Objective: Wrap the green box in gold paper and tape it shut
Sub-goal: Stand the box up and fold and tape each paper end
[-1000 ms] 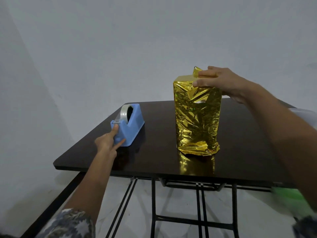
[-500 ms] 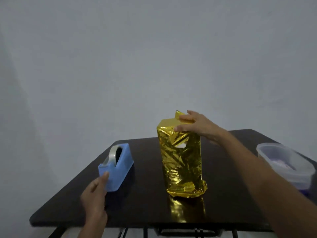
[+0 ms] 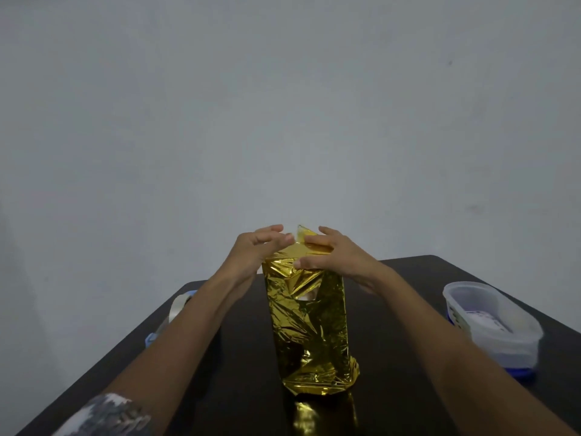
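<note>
Left hand (image 3: 254, 250) off dispenser (image 3: 179, 307), beside right hand (image 3: 334, 256) — both tight around gold paper (image 3: 309, 328) top

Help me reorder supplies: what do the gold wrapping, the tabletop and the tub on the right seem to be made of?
The gold wrapping is likely metallic foil or metallised film: it is mirror-bright and holds sharp crinkles. The tabletop is dark, smooth and semi-gloss, probably laminate or coated wood, and it reflects the gold. The tub looks like translucent, frosted plastic, since its contents show through dimly.
</note>
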Demonstrator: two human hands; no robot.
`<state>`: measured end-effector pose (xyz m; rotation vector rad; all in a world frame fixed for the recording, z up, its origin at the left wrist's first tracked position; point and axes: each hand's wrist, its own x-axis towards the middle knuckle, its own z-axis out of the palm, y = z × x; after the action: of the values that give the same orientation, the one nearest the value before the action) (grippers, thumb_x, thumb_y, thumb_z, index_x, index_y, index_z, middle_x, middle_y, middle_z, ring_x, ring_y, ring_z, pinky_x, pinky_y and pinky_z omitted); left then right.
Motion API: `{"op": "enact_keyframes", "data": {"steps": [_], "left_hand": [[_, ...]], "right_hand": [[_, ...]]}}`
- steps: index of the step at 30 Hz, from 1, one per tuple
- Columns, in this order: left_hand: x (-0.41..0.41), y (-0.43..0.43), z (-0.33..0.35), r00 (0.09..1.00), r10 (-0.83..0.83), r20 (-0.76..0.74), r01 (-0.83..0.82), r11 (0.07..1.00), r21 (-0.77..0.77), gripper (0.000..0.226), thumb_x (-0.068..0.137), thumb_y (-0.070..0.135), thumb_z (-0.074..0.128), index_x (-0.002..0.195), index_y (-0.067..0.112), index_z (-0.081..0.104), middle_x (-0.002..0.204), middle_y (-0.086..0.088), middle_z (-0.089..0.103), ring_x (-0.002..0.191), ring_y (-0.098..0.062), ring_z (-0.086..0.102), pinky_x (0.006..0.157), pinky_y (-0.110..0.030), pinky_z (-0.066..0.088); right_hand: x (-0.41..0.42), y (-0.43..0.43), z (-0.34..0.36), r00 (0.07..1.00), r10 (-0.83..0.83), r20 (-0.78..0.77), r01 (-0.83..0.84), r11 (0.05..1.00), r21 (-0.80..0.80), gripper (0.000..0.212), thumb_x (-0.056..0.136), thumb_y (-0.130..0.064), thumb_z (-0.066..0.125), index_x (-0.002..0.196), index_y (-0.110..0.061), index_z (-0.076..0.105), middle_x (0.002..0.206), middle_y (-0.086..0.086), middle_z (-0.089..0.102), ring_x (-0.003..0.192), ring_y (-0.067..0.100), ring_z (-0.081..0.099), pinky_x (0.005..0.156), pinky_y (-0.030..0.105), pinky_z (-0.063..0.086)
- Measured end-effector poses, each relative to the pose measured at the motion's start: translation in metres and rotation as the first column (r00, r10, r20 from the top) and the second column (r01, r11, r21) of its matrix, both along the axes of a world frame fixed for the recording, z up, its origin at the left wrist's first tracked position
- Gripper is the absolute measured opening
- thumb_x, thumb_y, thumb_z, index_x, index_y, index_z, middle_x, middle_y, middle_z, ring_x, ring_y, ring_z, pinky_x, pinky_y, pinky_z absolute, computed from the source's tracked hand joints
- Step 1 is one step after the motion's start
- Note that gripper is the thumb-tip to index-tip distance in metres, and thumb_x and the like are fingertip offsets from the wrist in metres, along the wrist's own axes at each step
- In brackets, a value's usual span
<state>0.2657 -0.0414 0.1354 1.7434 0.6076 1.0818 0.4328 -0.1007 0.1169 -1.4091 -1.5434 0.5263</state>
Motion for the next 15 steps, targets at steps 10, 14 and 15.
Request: {"op": "enact_keyframes", "data": {"steps": [10,14,15], "left_hand": [[-0.002,0.014,0.011,0.997,-0.078,-0.013,0.076,0.990,-0.120,0.029,0.069,0.028,0.067,0.094,0.012,0.072,0.109,0.006,0.066,0.104,-0.006,0.057,0.101,-0.039,0.042],[0.002,0.013,0.006,0.988,-0.139,-0.064,0.129,0.982,-0.139,0.019,0.065,0.024,0.071,0.079,0.014,0.078,0.128,-0.003,0.058,0.104,-0.019,0.062,0.083,-0.032,0.052],[0.004,0.014,0.004,0.988,-0.141,-0.064,0.131,0.981,-0.144,0.019,0.064,0.023,0.071,0.079,0.012,0.077,0.129,-0.002,0.057,0.104,-0.020,0.062,0.080,-0.032,0.053]], "right_hand": [[0.000,0.002,0.000,1.000,0.002,0.003,-0.001,1.000,-0.011,0.075,0.075,-0.038,0.075,0.140,-0.020,0.043,0.155,-0.004,0.013,0.140,0.021,0.020,0.108,0.036,0.030],[-0.001,0.002,0.000,1.000,0.004,-0.015,-0.003,1.000,0.004,0.074,0.074,-0.036,0.076,0.139,-0.020,0.045,0.155,-0.005,0.014,0.139,0.019,0.022,0.104,0.031,0.031],[-0.001,0.002,0.000,1.000,0.004,-0.020,-0.004,1.000,0.006,0.075,0.073,-0.036,0.076,0.139,-0.019,0.045,0.155,-0.005,0.014,0.139,0.019,0.023,0.104,0.031,0.032]]}}
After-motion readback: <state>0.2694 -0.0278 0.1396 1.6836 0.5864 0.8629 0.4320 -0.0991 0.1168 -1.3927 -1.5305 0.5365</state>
